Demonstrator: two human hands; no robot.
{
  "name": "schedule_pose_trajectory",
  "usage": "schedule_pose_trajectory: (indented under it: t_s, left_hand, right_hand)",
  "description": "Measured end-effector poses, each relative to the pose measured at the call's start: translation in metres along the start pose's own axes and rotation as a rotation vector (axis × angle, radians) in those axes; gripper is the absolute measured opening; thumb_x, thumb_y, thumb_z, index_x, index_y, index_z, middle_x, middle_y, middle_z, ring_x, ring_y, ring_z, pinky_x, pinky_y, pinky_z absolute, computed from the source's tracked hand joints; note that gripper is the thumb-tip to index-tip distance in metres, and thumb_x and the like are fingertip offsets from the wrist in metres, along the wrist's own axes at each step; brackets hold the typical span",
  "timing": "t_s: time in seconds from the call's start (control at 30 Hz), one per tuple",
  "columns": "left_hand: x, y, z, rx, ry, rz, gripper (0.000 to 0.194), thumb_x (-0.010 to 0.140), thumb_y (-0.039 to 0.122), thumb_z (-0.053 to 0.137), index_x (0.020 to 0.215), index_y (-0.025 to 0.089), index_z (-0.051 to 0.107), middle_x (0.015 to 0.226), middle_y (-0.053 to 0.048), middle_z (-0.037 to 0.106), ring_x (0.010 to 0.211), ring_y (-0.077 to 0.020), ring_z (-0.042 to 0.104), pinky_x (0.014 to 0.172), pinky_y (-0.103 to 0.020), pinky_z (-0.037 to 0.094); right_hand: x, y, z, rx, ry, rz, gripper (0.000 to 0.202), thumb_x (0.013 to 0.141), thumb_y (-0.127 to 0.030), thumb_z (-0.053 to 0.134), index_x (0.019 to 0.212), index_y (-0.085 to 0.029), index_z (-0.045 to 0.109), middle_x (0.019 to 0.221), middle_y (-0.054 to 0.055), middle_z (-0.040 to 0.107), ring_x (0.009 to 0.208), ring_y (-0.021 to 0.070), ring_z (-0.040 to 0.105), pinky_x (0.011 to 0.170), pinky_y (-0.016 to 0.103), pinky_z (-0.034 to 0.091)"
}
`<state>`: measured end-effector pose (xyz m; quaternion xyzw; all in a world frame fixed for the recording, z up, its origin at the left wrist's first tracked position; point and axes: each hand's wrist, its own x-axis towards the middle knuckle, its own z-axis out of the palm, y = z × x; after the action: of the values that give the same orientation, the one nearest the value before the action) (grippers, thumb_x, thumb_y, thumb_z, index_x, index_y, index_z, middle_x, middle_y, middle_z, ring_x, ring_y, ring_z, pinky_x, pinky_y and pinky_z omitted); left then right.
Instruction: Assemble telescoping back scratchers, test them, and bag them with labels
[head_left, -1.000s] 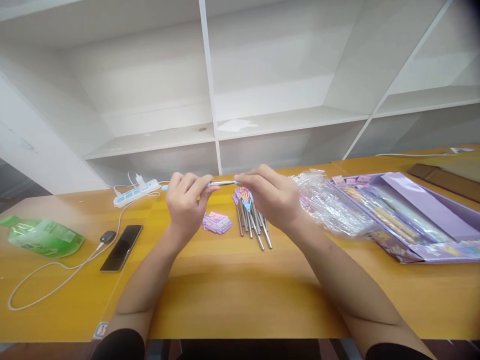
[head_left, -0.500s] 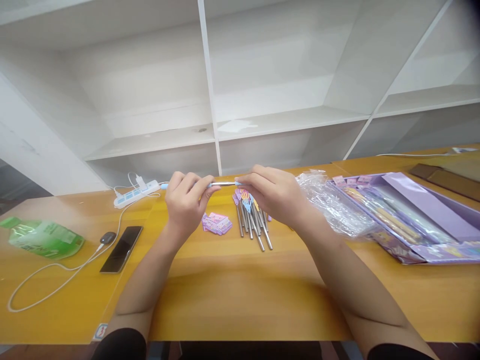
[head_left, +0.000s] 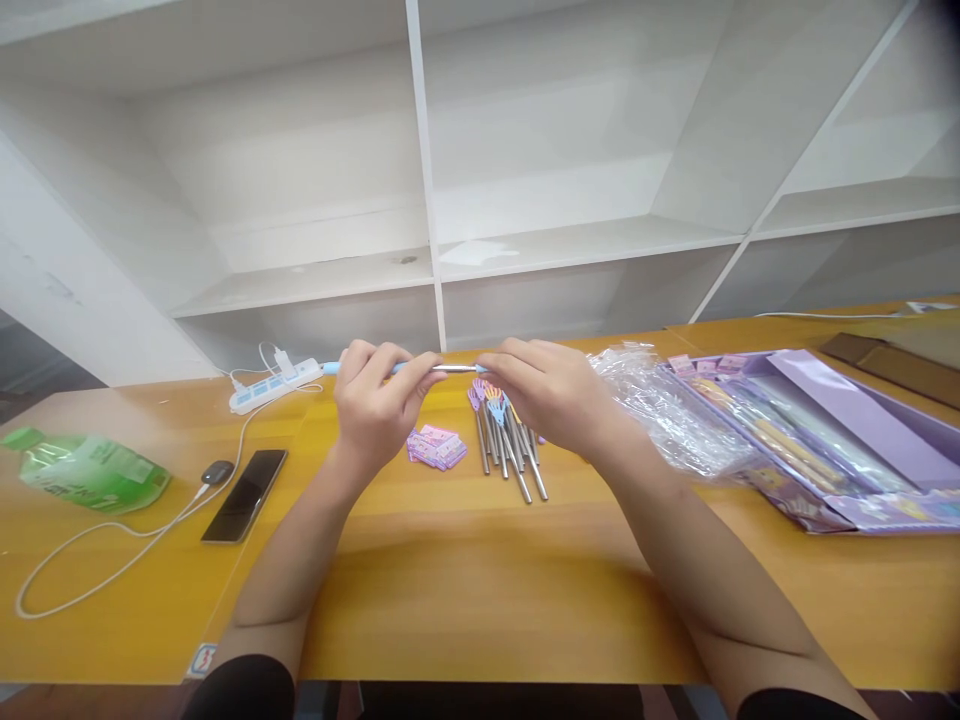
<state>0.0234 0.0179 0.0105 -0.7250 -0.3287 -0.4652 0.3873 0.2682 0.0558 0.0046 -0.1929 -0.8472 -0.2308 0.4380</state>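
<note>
My left hand (head_left: 381, 402) is closed around a thin back scratcher (head_left: 456, 368), held level above the table. Its light blue grip sticks out past the left side of that hand. A short length of metal rod shows between my two hands. At the other end, my right hand (head_left: 553, 395) pinches a light blue part, mostly hidden by the fingers. Below and between the hands lies a pile of back scratchers (head_left: 517, 450) with metal rods and small coloured hand-shaped heads. Beside the pile are several small pink and purple cards (head_left: 436, 447).
Crumpled clear plastic wrap (head_left: 660, 410) lies right of my right hand, against a purple box (head_left: 855, 405) holding wrapped items. To the left are a phone (head_left: 244, 497), a white cable, a power strip (head_left: 276, 385) and a green bottle (head_left: 94, 470). White shelving (head_left: 540, 250) rises behind.
Both hands keep hold of the back scratcher at nearly the same place. The fingers of my left hand have shifted slightly along it. The view has moved a little.
</note>
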Motion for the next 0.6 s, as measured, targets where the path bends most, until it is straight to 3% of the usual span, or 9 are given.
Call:
schedule_pose_trajectory:
  t_s: [0.6]
  left_hand:
    - [0.0044,-0.0068,-0.0102,-0.084,-0.133,-0.049,0.004,0.101,0.026,0.072,0.104,0.024,0.075,0.076,-0.003,0.064,0.078,-0.0211,0.039,0.072,-0.034,0.039]
  right_hand:
    - [0.0059,-0.0025,-0.0015,-0.135,0.092,-0.062,0.012,0.107,-0.012,0.057,0.104,-0.021,0.064,0.081,-0.001,0.072,0.066,0.0122,0.049,0.065,0.029,0.037]
